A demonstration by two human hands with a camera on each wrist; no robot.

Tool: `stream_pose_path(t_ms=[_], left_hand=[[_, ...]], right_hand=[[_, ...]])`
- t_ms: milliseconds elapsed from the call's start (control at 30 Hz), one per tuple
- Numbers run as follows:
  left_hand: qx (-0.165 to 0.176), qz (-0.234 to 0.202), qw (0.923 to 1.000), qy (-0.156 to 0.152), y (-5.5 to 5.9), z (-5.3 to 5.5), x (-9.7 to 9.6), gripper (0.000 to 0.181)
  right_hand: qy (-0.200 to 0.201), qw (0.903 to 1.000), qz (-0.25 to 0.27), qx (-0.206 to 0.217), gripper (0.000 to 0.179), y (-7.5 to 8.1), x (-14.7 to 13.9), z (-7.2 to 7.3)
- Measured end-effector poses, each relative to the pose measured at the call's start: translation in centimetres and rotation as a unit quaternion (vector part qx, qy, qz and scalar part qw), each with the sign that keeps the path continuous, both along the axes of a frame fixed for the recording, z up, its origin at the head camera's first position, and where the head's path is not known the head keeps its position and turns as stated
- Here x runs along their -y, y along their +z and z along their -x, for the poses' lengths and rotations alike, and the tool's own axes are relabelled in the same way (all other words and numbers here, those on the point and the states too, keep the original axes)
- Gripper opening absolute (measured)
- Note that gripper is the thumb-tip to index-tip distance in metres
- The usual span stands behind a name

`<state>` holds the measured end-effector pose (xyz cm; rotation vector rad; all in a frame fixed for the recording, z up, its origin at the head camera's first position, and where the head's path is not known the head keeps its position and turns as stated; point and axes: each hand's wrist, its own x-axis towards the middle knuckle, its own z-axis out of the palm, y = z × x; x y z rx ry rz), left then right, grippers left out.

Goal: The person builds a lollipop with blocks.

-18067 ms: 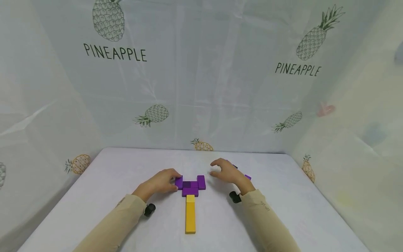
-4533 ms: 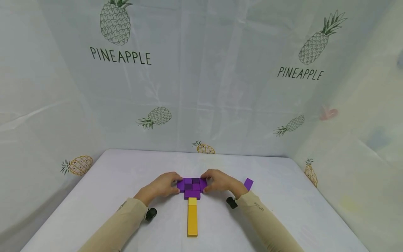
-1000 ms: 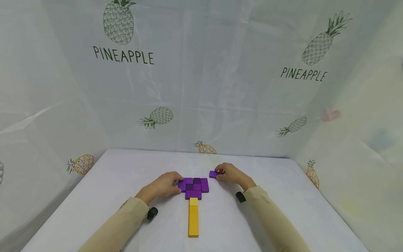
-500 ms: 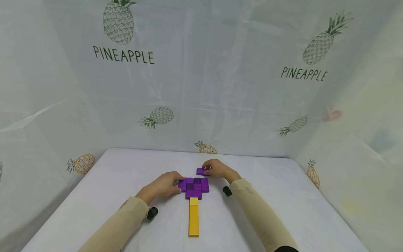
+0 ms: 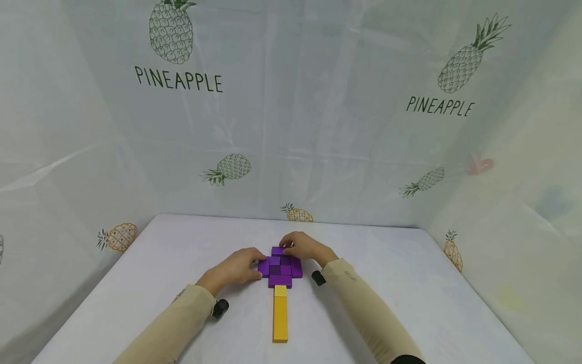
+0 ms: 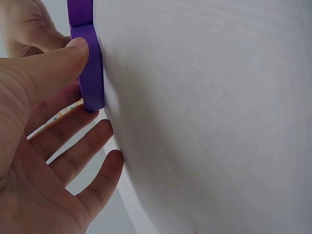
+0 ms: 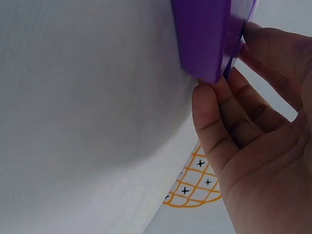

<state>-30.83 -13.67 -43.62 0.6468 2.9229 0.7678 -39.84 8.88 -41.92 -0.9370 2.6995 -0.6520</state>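
Note:
In the head view a flat arrangement of purple blocks (image 5: 280, 281) lies mid-table above a yellow strip (image 5: 280, 318). My left hand (image 5: 235, 265) pinches the arrangement's left block (image 5: 262, 268) between thumb and fingers; in the left wrist view the thumb lies across that block (image 6: 92, 80). At the far side my right hand (image 5: 303, 246) pinches a purple block (image 5: 277, 250) lying crosswise, right at the arrangement's back edge. The fingers hide its right part. In the right wrist view a purple block (image 7: 202, 44) stands in front of the fingers, partly covering the grip.
A white-covered table (image 5: 191, 237) carries the blocks. Behind it hangs a pale sheet (image 5: 295, 126) printed with pineapples, and another sheet (image 5: 514, 202) flanks the right side. A black wrist device (image 5: 220, 308) sits under the left cuff, another black one (image 5: 318, 277) under the right.
My right hand has carried the purple block leftward from the right of the arrangement to its back edge. My left hand has stayed on the left block.

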Motion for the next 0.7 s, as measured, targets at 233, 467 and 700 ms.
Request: stream_pose_path(t_ms=[233,467,700], left_hand=[[-0.002,0.001,1.0000,0.001,0.05,-0.07,0.02,0.043],[-0.001,-0.001,1.0000,0.000,0.24,-0.20,-0.07,0.043],[-0.003,0.006,1.0000,-0.002,0.15,0.01,-0.10,0.044]], right_hand=[[0.008,0.9999,0.004,-0.009,0.020,0.08,0.43,-0.44],[0.005,1.0000,-0.001,-0.008,0.021,-0.21,0.34,-0.50],[0.000,1.0000,0.006,-0.001,0.021,-0.19,0.38,-0.51]])
